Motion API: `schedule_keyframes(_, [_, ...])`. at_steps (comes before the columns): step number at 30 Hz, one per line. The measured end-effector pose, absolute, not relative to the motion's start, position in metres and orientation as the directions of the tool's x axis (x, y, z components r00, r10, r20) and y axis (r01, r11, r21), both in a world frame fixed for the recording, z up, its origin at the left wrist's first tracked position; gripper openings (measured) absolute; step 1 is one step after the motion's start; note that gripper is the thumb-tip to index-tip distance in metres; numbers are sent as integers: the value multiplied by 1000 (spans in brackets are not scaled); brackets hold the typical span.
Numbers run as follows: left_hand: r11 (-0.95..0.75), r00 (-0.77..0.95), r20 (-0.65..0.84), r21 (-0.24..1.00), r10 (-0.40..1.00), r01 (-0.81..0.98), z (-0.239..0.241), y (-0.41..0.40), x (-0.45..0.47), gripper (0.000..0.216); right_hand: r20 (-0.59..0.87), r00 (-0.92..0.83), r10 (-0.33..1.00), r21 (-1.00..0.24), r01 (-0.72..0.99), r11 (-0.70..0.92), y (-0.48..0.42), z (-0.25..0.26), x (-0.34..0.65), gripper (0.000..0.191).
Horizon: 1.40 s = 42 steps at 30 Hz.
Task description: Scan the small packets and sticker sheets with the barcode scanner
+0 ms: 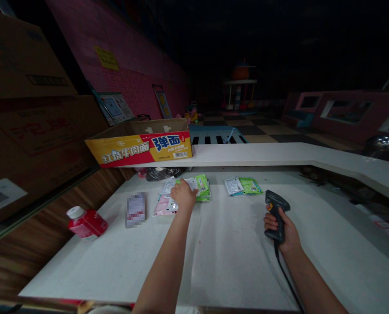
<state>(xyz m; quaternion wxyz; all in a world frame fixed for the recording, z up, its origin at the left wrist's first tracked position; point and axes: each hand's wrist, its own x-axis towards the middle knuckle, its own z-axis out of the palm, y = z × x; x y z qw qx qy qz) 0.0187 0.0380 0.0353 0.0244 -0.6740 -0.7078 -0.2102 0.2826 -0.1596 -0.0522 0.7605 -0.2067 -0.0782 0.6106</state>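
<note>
My left hand (184,195) lies palm down over a pile of flat plastic packets, its thumb apart from the fingers and its fingertips touching the top. The pile has green-and-white packets (203,185) on the right and a pink-and-white packet (164,206) at the lower left. My right hand (287,233) is wrapped round the handle of a dark grey barcode scanner (275,207), whose cable runs down toward me. The scanner head points up and left. Between my hands, further back, lies another small stack of green-and-white packets (243,186).
A red bottle with a white cap (87,223) lies tilted at the left of the white counter (220,261). Near it is a blurred-out rectangle (136,209). An open noodle carton (142,146) rests on the raised ledge (253,153). Brown boxes (34,135) are stacked at left.
</note>
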Motion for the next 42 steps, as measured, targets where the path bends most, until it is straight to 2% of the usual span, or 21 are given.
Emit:
schedule_keyframes(5, [59,-155,268,334,951,941,39,43,17,76,-152,244,958,-382,-908,171,-159,-52,283,28])
schedule_keyframes(7, [40,-139,270,343,953,939,40,43,14,64,-146,239,960,-393,-904,165,-159,-52,283,29])
schedule_keyframes(11, [-74,-35,269,385,962,920,42,44,9,24,-132,238,962,-426,-890,162,-158,-52,284,33])
schedule_keyframes(14, [-174,4,323,498,946,850,40,42,12,18,-126,236,964,-425,-890,162,-158,-51,283,31])
schedule_keyframes(17, [-276,30,344,695,939,664,29,39,22,18,-142,235,962,-397,-904,162,-159,-50,283,30])
schedule_keyframes(19, [-293,69,294,846,953,445,14,35,32,17,-161,232,959,-367,-916,160,-159,-49,282,30])
schedule_keyframes(22, [-150,231,133,987,964,57,-13,27,46,21,-182,231,956,-329,-930,163,-159,-49,282,28])
schedule_keyframes(25, [42,392,6,993,920,-114,-34,21,52,44,-184,232,955,-315,-934,166,-159,-49,281,26])
schedule_keyframes(28, [7,417,61,987,907,-158,-47,19,52,62,-182,236,955,-318,-933,170,-158,-49,281,27])
schedule_keyframes(30, [-41,408,108,985,907,-170,-53,20,51,57,-180,243,953,-336,-926,173,-158,-49,281,28])
schedule_keyframes(33, [-3,378,98,970,921,-245,-60,22,51,49,-183,261,948,-389,-905,174,-159,-47,280,32])
schedule_keyframes(38, [10,342,130,925,931,-379,-67,22,54,50,-217,264,940,-594,-800,87,-161,-41,271,37])
schedule_keyframes(42, [-6,339,142,928,930,-374,-66,22,54,48,-247,237,940,-801,-596,-60,-166,-29,256,43])
